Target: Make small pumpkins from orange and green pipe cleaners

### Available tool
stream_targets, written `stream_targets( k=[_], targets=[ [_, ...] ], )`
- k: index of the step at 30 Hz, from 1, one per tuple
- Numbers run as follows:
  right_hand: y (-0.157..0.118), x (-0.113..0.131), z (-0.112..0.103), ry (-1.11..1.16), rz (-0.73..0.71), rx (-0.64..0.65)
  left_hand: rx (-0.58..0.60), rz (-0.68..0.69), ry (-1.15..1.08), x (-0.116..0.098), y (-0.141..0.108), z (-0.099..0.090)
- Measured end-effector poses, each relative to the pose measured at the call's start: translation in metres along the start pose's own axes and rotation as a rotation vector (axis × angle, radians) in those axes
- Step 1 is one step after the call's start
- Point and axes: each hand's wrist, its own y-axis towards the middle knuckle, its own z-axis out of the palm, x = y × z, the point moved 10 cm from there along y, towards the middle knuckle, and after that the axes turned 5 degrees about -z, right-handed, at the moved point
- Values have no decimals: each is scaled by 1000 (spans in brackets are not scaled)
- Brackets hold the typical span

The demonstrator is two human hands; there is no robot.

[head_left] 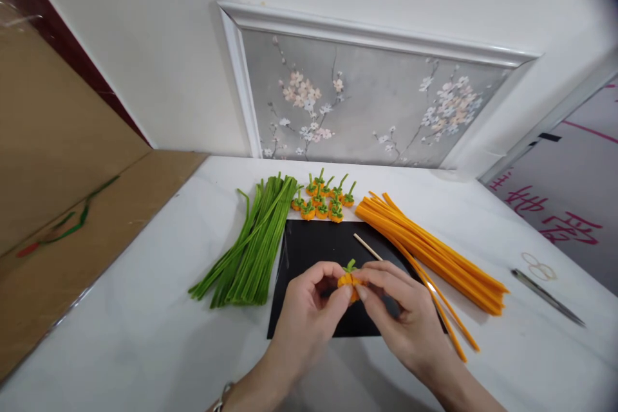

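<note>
Over a black mat [318, 244], my left hand [311, 302] and my right hand [403, 306] pinch a small orange pumpkin shape [348, 280] from both sides. A green stem sticks up from its top. A thin wooden stick [367, 246] lies on the mat, its lower end hidden behind my right hand. Behind the mat stands a group of several finished orange pieces [322, 209] with green tops and stems. Green fuzzy stems [258, 244] lie bundled to the left, and orange fuzzy stems [434, 251] to the right, a few of them loose near my right wrist.
Tweezers [548, 297] lie on the white table [159, 328] at the far right, beside thin rubber bands [538, 266]. Cardboard [96, 225] borders the left side. A wall with a framed floral panel [367, 96] rises behind the table.
</note>
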Motion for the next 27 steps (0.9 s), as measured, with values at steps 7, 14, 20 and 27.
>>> stream_targets(
  k=[7, 14, 20, 27],
  targets=[
    [1, 4, 2, -30, -34, 5, -22, -33, -26, 9, 1, -1],
    [-3, -30, 3, 196, 242, 83, 4, -151, -181, 20, 3, 0],
    [-11, -50, -1, 412, 473, 40, -16, -190, -272, 19, 2, -2],
    [-10, -45, 9, 464, 490, 48, -26, -140, -209, 19, 2, -6]
  ],
)
